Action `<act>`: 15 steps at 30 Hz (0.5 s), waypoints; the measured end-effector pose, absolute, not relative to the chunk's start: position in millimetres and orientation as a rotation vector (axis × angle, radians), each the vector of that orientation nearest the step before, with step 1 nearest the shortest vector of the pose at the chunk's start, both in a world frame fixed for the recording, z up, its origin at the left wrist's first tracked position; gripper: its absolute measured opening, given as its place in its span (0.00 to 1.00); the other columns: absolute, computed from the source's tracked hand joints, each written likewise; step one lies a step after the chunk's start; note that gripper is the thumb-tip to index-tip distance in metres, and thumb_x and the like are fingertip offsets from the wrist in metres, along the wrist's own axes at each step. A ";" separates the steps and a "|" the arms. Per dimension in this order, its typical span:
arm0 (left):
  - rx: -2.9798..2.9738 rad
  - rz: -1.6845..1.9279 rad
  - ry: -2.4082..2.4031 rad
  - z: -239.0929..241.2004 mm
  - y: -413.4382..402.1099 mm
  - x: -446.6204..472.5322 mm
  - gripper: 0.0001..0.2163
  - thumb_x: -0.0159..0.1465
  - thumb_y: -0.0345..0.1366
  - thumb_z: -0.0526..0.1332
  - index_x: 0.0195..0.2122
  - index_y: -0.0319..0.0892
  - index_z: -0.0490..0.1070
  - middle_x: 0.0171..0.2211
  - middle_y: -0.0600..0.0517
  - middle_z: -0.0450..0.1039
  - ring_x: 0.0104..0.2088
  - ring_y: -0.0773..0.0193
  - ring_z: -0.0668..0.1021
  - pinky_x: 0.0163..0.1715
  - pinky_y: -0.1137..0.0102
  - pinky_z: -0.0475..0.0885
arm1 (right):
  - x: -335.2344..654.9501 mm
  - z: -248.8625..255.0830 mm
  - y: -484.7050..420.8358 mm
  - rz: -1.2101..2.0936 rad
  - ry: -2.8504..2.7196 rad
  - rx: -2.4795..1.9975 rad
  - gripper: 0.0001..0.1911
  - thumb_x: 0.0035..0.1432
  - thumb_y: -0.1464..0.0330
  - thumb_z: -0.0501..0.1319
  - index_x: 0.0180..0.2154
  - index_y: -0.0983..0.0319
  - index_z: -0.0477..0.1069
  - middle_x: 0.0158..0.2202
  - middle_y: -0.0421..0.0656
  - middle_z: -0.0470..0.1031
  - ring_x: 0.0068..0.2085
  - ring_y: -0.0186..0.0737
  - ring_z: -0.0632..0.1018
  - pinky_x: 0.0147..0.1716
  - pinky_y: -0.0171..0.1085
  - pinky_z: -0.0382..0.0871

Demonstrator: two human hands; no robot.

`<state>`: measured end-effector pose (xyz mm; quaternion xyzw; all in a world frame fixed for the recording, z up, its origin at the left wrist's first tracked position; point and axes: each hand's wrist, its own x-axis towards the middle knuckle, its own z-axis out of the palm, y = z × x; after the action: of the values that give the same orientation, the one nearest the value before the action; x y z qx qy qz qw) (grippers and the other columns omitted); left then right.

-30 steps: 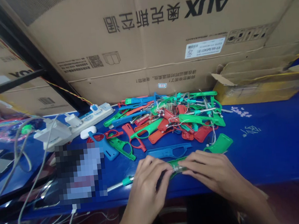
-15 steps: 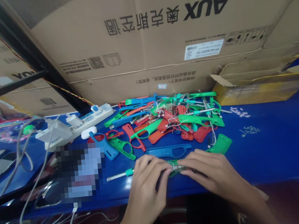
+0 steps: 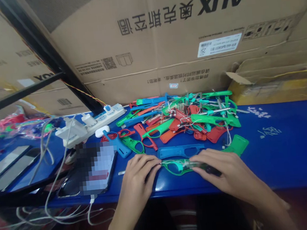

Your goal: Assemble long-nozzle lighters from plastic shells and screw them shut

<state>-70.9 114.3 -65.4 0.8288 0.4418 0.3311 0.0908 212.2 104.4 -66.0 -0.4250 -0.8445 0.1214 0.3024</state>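
Note:
Both of my hands hold a green plastic handle shell [image 3: 176,166] flat on the blue table [image 3: 287,152] near its front edge. My left hand [image 3: 139,176] pinches its left end, where a thin metal rod sticks out to the left. My right hand [image 3: 224,169] covers and grips its right end. A blue shell [image 3: 180,150] lies just behind, and another green shell [image 3: 236,145] sits beside my right hand.
A heap of red, green and blue shells with wires [image 3: 186,117] lies further back. A blurred phone [image 3: 96,167], a white power strip with chargers [image 3: 89,123] and loose cables sit at the left. Big cardboard boxes [image 3: 162,38] form the back wall.
My left hand has slid left along the green shell, so more of its loop shows between my hands. The camera view shifted slightly.

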 end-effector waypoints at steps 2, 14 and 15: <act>2.472 1.009 1.311 -66.2 115.1 -68.8 0.07 0.72 0.32 0.60 0.44 0.46 0.79 0.42 0.49 0.81 0.43 0.58 0.78 0.47 0.59 0.71 | 211.9 -66.0 105.5 0.326 -2.243 -1.120 0.08 0.70 0.65 0.60 0.49 0.55 0.74 0.41 0.40 0.80 0.39 0.37 0.79 0.37 0.36 0.71; 2.421 0.937 1.346 -68.5 119.4 -67.7 0.06 0.70 0.33 0.63 0.41 0.50 0.81 0.41 0.52 0.80 0.42 0.58 0.77 0.45 0.59 0.69 | 211.8 -64.8 108.1 0.390 -2.267 -1.151 0.09 0.71 0.62 0.59 0.48 0.55 0.75 0.43 0.41 0.80 0.42 0.39 0.80 0.41 0.37 0.72; 2.418 0.932 1.353 -68.6 119.5 -67.6 0.06 0.70 0.34 0.63 0.40 0.50 0.81 0.41 0.52 0.80 0.42 0.58 0.77 0.46 0.59 0.68 | 211.6 -64.6 107.7 0.392 -2.265 -1.153 0.09 0.71 0.63 0.59 0.48 0.55 0.75 0.43 0.41 0.80 0.42 0.38 0.80 0.41 0.37 0.72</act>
<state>-67.6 119.5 -68.6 0.8223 0.4599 0.3170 0.1088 211.6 107.7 -64.6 -0.4303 -0.8452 0.1464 0.2812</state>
